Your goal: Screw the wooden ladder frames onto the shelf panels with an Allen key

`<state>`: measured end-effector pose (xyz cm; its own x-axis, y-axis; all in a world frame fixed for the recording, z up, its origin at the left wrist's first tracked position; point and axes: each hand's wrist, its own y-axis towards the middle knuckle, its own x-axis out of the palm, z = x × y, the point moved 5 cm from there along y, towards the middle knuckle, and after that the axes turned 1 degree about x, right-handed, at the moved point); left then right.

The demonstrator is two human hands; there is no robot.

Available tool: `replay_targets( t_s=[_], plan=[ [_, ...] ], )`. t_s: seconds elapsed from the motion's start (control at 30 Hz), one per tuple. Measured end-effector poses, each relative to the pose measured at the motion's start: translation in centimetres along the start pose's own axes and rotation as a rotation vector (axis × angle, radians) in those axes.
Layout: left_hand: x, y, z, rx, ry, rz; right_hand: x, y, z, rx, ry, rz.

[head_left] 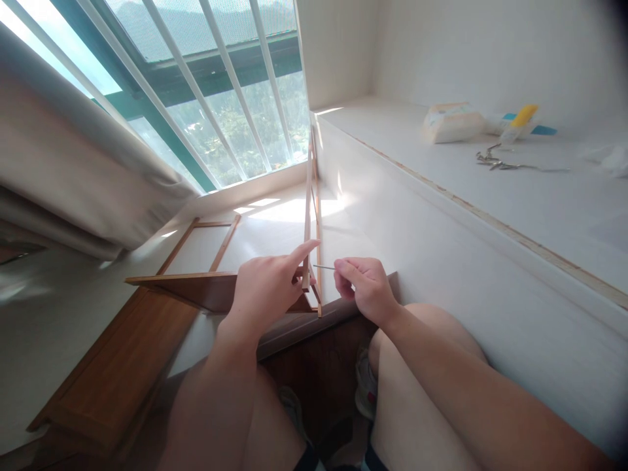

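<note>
While hands (267, 284) (364, 286) flank the frame (307, 226), left grips it.

a bright barred window (216, 111) adjoins pale walls (338, 46).

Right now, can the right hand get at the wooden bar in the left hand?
Probably yes. The right hand holds a thin rod with its tip close to the bar, and nothing visible stands between; the left hand holds the bar from the other side.
</note>
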<state>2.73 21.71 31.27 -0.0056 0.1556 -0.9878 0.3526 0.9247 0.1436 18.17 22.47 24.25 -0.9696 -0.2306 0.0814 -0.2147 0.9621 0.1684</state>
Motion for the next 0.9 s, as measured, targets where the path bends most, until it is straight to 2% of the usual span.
replay_targets(
  t_s=[0.2,0.4,0.53,0.63,0.73,0.83,0.9],
  plan=[
    [-0.1,-0.1,-0.1,0.008,-0.018,0.030,-1.4,0.6,0.3,-0.062,0.223,0.167],
    [-0.6,-0.3,-0.6,0.041,-0.093,0.077,-2.2,1.7,0.9,-0.060,0.393,0.240],
    [-0.9,-0.3,-1.3,0.081,-0.198,0.083,-3.4,2.1,-0.4,-0.038,0.417,0.284],
    [-1.1,-0.3,-1.8,0.132,-0.237,0.076,-4.5,1.8,-3.2,-0.042,0.393,0.274],
    [-1.3,-0.4,-2.2,0.200,-0.273,0.056,-5.7,1.5,-7.8,-0.082,0.242,0.246],
    [-1.8,-0.7,-2.7,0.226,-0.272,0.071,-8.0,1.7,-13.3,-0.155,-0.122,0.297],
    [-2.2,-1.2,-3.0,0.199,-0.248,0.096,-10.2,2.4,-16.6,-0.184,-0.563,0.390]
  ],
)
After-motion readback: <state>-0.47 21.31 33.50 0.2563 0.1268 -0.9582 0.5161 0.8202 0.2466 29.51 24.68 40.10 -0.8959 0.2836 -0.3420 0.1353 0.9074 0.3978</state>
